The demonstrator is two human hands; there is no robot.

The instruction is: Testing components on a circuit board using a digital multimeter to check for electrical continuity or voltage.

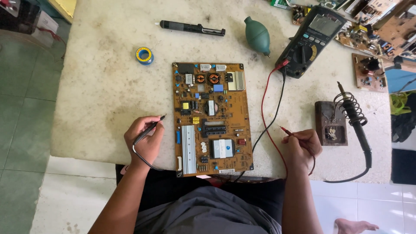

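A brown circuit board [212,117] with several components lies flat in the middle of the stone table [104,82]. My left hand [145,138] holds a black test probe [151,128] like a pen, just left of the board, tip pointing toward it. My right hand [303,145] grips a red test probe [288,131] to the right of the board, tip pointing left. Red and black leads [266,108] run from the probes up to a dark multimeter [310,41] at the upper right.
A soldering iron [355,117] rests in a coil stand on a brown block [330,123]. A green rubber blower [257,34], black desoldering pump [193,28] and blue solder spool [144,55] lie behind the board. More circuit boards [368,71] crowd the far right.
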